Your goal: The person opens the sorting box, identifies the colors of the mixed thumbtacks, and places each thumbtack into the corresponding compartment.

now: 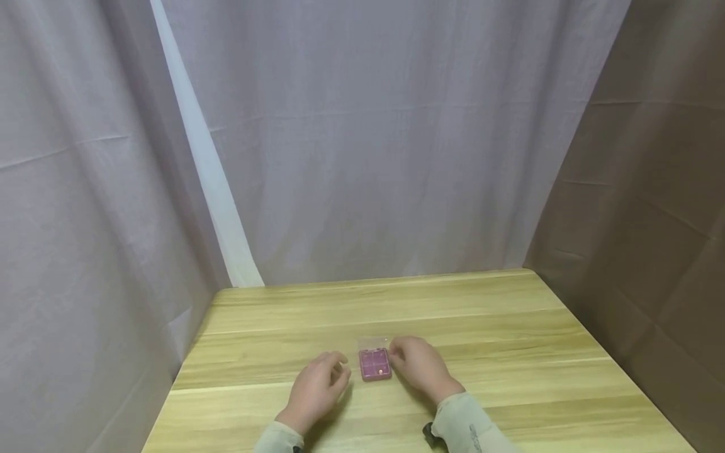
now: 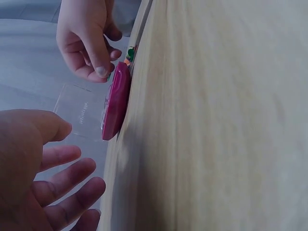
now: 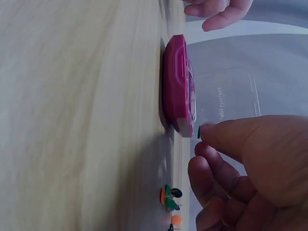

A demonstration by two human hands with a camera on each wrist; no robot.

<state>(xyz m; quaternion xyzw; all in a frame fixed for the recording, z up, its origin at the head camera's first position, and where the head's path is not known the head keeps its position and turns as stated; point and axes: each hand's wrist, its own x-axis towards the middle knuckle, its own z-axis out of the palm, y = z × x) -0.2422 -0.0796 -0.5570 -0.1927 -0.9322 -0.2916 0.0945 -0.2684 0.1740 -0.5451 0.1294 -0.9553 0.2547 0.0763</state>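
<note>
A small magenta case (image 1: 374, 362) with four compartments lies on the table, its clear lid (image 3: 226, 96) standing raised at the far side. In the near right compartment sits a tiny pale round piece (image 1: 381, 372). My right hand (image 1: 418, 365) is just right of the case and pinches a small green thumbtack (image 3: 199, 132) between thumb and fingertip, close by the case's corner. Left of the case, my left hand (image 1: 320, 385) has its fingers loosely bent, apart from the case and holding nothing.
Several green, orange and black thumbtacks (image 3: 171, 198) lie in a loose group on the tabletop, largely hidden by the right hand in the head view. The wood-grain table (image 1: 272, 314) is enclosed by grey curtains (image 1: 368, 157) at the back and sides.
</note>
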